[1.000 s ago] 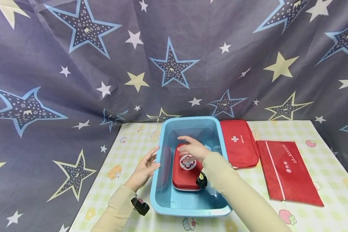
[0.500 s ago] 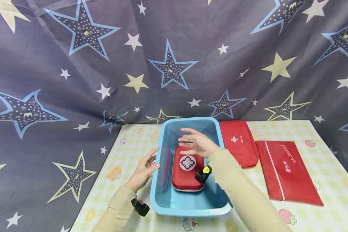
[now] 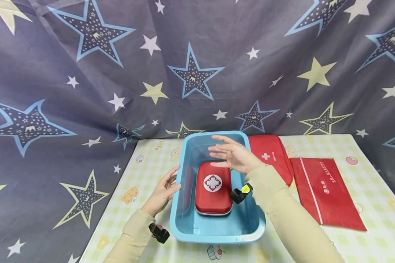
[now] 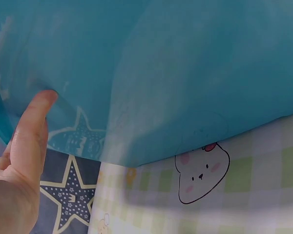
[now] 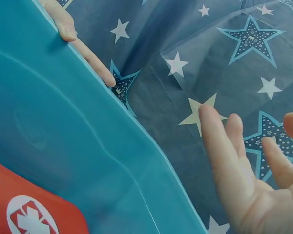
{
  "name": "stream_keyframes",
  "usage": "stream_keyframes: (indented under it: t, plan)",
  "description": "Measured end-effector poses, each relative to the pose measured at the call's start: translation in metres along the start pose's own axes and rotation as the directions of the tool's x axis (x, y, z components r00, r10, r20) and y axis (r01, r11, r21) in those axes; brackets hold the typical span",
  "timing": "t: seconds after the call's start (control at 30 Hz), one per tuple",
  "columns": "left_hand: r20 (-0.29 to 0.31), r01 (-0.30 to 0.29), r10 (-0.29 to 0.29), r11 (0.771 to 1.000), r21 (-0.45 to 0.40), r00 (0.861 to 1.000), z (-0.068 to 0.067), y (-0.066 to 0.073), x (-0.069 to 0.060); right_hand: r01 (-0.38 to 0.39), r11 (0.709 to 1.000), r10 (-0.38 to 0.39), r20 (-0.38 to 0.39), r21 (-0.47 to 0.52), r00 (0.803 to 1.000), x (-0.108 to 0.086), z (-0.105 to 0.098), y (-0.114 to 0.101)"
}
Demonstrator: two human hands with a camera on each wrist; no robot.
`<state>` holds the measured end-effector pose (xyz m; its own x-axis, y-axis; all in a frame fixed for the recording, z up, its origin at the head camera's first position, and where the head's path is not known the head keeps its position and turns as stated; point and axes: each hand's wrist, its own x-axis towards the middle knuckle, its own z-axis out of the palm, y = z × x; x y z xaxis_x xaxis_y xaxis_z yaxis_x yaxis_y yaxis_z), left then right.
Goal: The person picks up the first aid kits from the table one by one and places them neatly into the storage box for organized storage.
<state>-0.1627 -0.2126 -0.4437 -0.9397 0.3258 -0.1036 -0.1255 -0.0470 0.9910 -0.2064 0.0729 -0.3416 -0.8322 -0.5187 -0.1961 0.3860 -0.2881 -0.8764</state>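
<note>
Blue bin [image 3: 217, 239], red case [image 3: 214, 201] with white cross, white-striped red pouch [image 3: 327, 195], green-and-white checked tabletop [image 3: 382, 186], star-printed blue-grey backdrop [image 3: 125, 22]

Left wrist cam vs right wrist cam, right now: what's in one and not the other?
Left wrist only: the checked tablecloth, with a cartoon animal face printed on it.
Right wrist only: the red case with its white cross, and the right hand.
Both: the left hand, the starry curtain and the blue tub, seen from outside in the left view and from inside in the right.
</note>
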Motion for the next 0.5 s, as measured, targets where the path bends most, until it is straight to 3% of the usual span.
stream_keyframes:
  t: [0.5]
  plan:
    - [-0.001, 0.002, -0.002, 1.0, 0.013, 1.0, -0.001, -0.001, 0.001, 0.013, 1.0, -0.012, 0.028, -0.003, 1.0, -0.025, -0.028, -0.005]
